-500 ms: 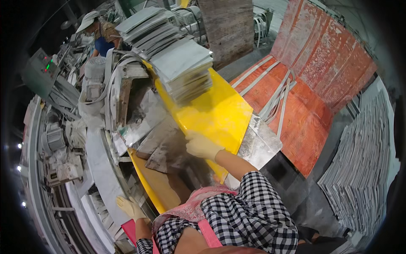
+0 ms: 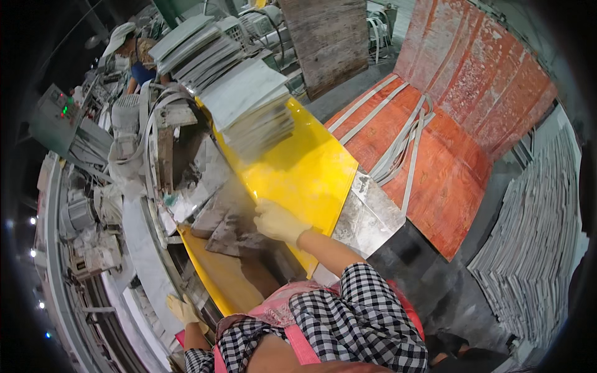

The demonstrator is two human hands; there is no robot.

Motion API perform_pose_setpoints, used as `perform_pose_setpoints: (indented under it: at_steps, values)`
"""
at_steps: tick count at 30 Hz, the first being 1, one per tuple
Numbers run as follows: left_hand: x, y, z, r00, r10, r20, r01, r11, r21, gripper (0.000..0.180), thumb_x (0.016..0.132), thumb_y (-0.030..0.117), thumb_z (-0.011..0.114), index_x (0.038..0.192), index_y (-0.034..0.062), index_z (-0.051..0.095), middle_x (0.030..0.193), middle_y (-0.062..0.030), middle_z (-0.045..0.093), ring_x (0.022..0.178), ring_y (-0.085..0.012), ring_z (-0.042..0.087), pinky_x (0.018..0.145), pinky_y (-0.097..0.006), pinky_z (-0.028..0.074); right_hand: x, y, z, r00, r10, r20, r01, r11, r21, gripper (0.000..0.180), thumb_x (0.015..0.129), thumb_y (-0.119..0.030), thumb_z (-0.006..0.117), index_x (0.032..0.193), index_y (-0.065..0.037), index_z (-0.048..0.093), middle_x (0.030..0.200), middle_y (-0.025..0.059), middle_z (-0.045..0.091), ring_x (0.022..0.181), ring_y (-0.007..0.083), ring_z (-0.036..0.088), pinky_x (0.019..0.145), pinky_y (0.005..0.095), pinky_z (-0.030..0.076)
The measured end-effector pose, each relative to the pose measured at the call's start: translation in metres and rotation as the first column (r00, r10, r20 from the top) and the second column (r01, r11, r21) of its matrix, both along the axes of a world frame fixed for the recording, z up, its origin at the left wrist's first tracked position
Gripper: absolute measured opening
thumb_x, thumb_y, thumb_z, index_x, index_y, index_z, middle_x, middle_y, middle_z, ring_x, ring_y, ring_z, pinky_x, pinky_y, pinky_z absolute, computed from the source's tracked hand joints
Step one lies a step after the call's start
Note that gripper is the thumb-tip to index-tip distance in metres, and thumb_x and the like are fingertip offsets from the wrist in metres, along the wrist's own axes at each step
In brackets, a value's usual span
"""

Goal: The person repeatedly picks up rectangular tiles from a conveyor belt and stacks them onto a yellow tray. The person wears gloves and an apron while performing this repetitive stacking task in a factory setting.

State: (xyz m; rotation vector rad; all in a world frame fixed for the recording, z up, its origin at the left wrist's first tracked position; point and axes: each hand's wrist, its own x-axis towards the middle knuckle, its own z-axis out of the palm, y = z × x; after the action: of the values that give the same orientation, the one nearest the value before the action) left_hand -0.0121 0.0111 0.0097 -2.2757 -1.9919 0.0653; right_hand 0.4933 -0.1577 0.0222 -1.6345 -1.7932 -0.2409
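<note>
My right hand [image 2: 281, 223], in a pale cream glove, is over the inner edge of a yellow sloping table [image 2: 305, 180]. Its fingers look curled in; whether they grip the edge or something else is hidden. On the left, my gloved left hand [image 2: 185, 309] rests with fingers apart at the edge of a long white slab [image 2: 146, 255]. Between my hands is a dusty opening with grey broken slab pieces [image 2: 229, 231] and a yellow-edged brown panel [image 2: 227, 273]. A tall stack of white-grey slabs [image 2: 245, 93] stands at the far end of the yellow table.
Belt-driven machinery [image 2: 127, 124] and a control box with lit displays [image 2: 55, 118] stand far left, near a person in a white hat [image 2: 127, 53]. To the right are orange boards [image 2: 423, 180] with pale straps [image 2: 404, 143] and a big stack of thin slabs [image 2: 528, 230].
The whole view has shifted, so the yellow table and slab stack sit further left. Both hands keep about the same places on the table edge and the white slab.
</note>
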Motion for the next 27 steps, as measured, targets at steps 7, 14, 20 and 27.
perform_pose_setpoints:
  at_steps: [7, 14, 20, 27]
  values:
    - [-0.006, -0.016, -0.011, 0.995, -0.062, 0.081, 0.049, 0.988, 0.148, 0.066, 0.102, 0.029, 0.059, 0.151, -0.0116, 0.042, 0.155, -0.0313, 0.045, 0.146, -0.0442, 0.039, 0.125, -0.048, 0.029, 0.003, -0.007, 0.007, 0.994, 0.074, 0.075, -0.057, 0.976, -0.209, 0.021, 0.082, -0.016, 0.063, 0.063, -0.009, 0.065, 0.080, 0.0129, 0.062, 0.093, 0.0307, 0.059, 0.092, 0.0420, 0.048]
    - [0.003, -0.017, -0.017, 0.995, -0.035, 0.094, 0.010, 0.968, 0.249, 0.062, 0.103, 0.028, 0.058, 0.150, -0.0107, 0.044, 0.153, -0.0304, 0.047, 0.143, -0.0440, 0.042, 0.124, -0.049, 0.029, 0.004, 0.000, 0.008, 0.997, 0.070, 0.021, -0.061, 0.961, -0.271, 0.019, 0.086, -0.017, 0.065, 0.069, -0.008, 0.066, 0.090, 0.0157, 0.066, 0.102, 0.0359, 0.059, 0.092, 0.0458, 0.049]
    - [0.008, -0.018, -0.021, 0.993, -0.040, 0.107, 0.011, 0.966, 0.258, 0.058, 0.104, 0.025, 0.055, 0.146, -0.0126, 0.047, 0.150, -0.0328, 0.049, 0.142, -0.0454, 0.043, 0.124, -0.050, 0.029, 0.008, -0.002, 0.007, 0.992, 0.123, 0.033, -0.116, 0.980, -0.160, 0.019, 0.087, -0.017, 0.064, 0.070, -0.007, 0.066, 0.082, 0.0143, 0.065, 0.100, 0.0369, 0.061, 0.099, 0.0486, 0.046]
    - [0.012, -0.021, -0.020, 0.984, -0.044, 0.174, 0.000, 0.970, 0.244, 0.054, 0.106, 0.026, 0.050, 0.147, -0.0097, 0.048, 0.152, -0.0301, 0.049, 0.145, -0.0426, 0.043, 0.125, -0.049, 0.028, 0.004, 0.000, 0.001, 0.993, 0.100, -0.069, -0.111, 0.976, -0.186, 0.022, 0.088, -0.019, 0.060, 0.068, -0.009, 0.066, 0.078, 0.0120, 0.063, 0.095, 0.0319, 0.061, 0.096, 0.0483, 0.048]
